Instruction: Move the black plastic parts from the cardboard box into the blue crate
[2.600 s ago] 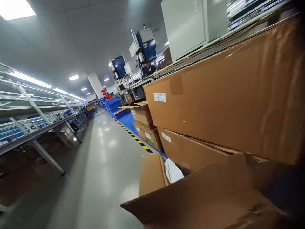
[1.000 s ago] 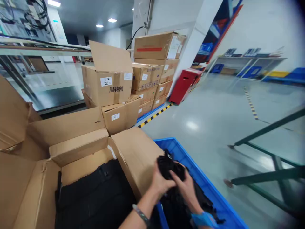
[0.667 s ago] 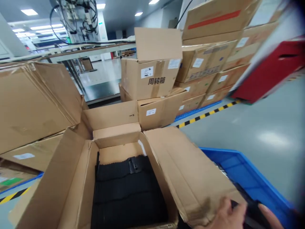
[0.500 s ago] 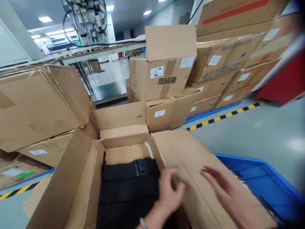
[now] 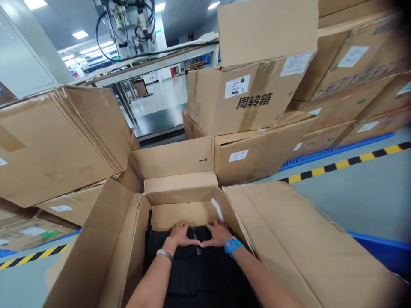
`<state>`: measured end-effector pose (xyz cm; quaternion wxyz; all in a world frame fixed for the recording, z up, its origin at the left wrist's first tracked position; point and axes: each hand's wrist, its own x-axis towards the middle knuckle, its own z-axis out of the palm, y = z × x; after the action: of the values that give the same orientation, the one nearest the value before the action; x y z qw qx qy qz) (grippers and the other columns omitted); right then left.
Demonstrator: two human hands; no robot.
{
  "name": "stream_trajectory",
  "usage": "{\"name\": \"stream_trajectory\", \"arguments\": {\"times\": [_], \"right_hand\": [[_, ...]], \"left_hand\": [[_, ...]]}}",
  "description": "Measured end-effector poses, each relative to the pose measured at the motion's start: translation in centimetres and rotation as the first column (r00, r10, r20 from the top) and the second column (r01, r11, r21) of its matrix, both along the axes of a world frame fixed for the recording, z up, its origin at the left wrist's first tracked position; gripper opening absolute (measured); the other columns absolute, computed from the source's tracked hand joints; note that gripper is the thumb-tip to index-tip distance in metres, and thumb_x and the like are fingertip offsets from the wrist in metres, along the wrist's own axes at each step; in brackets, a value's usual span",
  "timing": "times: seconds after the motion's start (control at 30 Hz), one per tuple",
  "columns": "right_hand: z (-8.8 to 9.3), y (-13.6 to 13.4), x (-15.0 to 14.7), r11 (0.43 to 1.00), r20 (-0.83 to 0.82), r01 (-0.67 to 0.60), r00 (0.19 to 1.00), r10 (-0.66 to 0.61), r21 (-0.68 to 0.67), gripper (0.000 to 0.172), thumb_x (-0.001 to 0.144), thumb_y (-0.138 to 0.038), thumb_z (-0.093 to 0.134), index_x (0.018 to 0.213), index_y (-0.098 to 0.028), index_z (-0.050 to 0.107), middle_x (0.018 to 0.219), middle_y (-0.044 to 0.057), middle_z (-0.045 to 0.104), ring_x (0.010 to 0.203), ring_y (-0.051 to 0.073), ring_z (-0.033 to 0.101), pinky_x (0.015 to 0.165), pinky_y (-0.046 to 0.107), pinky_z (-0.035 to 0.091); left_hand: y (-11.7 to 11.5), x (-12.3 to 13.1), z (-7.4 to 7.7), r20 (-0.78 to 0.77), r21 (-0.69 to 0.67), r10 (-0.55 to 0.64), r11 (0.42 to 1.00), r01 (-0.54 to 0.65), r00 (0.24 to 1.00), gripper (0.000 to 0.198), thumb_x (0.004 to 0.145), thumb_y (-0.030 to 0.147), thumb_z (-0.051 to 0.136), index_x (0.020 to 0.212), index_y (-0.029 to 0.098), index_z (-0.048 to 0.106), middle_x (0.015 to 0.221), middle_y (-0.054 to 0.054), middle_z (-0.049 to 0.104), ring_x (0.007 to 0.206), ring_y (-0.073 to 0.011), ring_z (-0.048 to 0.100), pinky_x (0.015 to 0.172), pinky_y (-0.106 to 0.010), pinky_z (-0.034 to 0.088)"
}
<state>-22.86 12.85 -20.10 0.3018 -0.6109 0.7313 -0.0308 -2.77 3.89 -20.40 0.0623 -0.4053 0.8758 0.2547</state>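
Observation:
An open cardboard box (image 5: pixel 128 256) in front of me holds several thin black ribbed parts (image 5: pixel 208 273), packed tightly in rows. Their exact kind does not show. My left hand (image 5: pixel 181 234) and my right hand (image 5: pixel 218 234) lie side by side on the far row, thumbs pointing inward and nearly touching. The fingers curl over the row's far edge, with their tips partly hidden, and the hands grip the parts between fingers and thumbs. A small glossy black piece (image 5: pixel 198 250) shows just below the thumbs. The left wrist wears a silvery band, the right a blue one.
Box flaps stand out at the left (image 5: pixel 86 244) and right (image 5: pixel 289 231). Stacked cartons (image 5: pixel 41 141) rise at left, and a labelled carton (image 5: pixel 253 100) sits beyond the box. A blue bin (image 5: pixel 382 252) is partly under the right flap. Striped tape (image 5: pixel 346 163) marks the floor.
Both hands have moved from the box's right side and right flap onto the far row of black parts and closed on it. The view has turned slightly left.

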Motion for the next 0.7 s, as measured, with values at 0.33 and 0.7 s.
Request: {"name": "stream_trajectory", "arguments": {"times": [0.33, 0.7], "right_hand": [[-1.8, -0.6, -1.5, 0.997, 0.272, -0.028, 0.961, 0.046, -0.071, 0.091, 0.05, -0.067, 0.085, 0.124, -0.021, 0.06, 0.117, 0.013, 0.065, 0.109, 0.032, 0.062, 0.091, 0.04, 0.049], [-2.3, -0.1, 0.5, 0.972, 0.391, -0.015, 0.914, 0.109, -0.235, 0.082, 0.046, -0.032, 0.086, 0.123, -0.022, 0.061, 0.124, 0.01, 0.064, 0.11, 0.032, 0.062, 0.095, 0.042, 0.048]], "left_hand": [[-1.0, -0.2, -1.3, -0.175, 0.157, -0.051, 0.984, 0.079, 0.983, 0.083, 0.061, 0.068, 0.077, 0.124, 0.017, 0.061, 0.123, -0.013, 0.068, 0.113, -0.0307, 0.063, 0.101, -0.041, 0.048], [0.8, 0.7, 0.4, -0.336, 0.169, -0.025, 0.982, 0.086, 0.941, 0.082, 0.059, 0.067, 0.08, 0.129, 0.028, 0.061, 0.133, -0.004, 0.067, 0.123, -0.0285, 0.061, 0.109, -0.039, 0.045]]}}
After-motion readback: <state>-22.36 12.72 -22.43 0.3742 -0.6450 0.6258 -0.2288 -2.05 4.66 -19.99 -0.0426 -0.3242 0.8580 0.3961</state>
